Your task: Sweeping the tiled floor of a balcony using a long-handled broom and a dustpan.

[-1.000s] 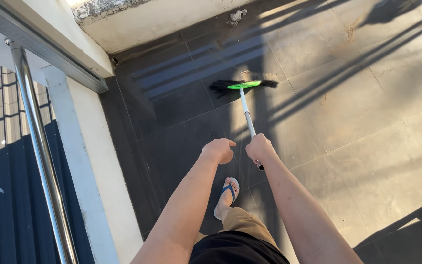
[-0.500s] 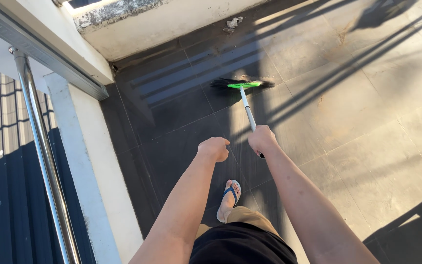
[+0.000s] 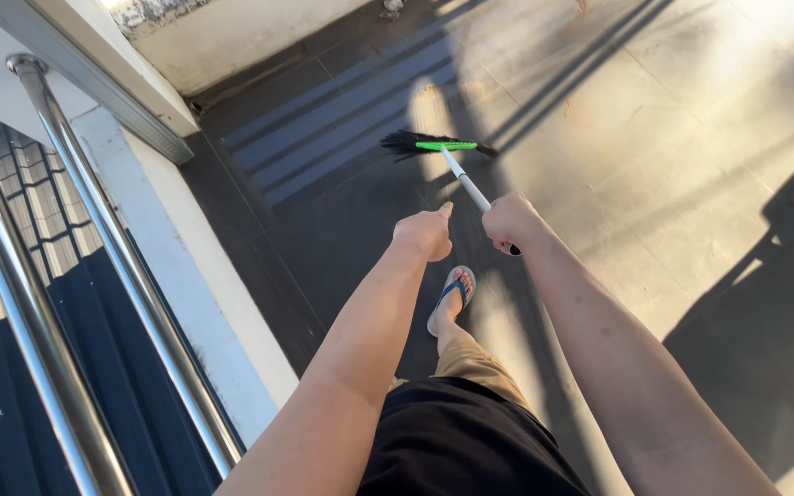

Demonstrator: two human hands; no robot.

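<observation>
My right hand [image 3: 510, 220] grips the top of a broom's white handle [image 3: 464, 180]. The broom's green head with black bristles [image 3: 434, 144] rests on the grey tiled floor [image 3: 654, 147] ahead of me. My left hand [image 3: 425, 232] hovers just left of the handle in a loose fist with the thumb pointing up, and holds nothing. My foot in a blue flip-flop [image 3: 451, 296] stands on the tiles below both hands.
A shiny metal railing [image 3: 112, 266] runs along the left above a low white ledge [image 3: 195, 285]. A white wall [image 3: 232, 37] closes the far end. Beyond the railing lies a dark corrugated roof [image 3: 11, 367]. Long shadows cross the tiles.
Both hands rose in view and moved forward. The broom head swept slightly left and nearer the wall. The camera tilted, showing more railing.
</observation>
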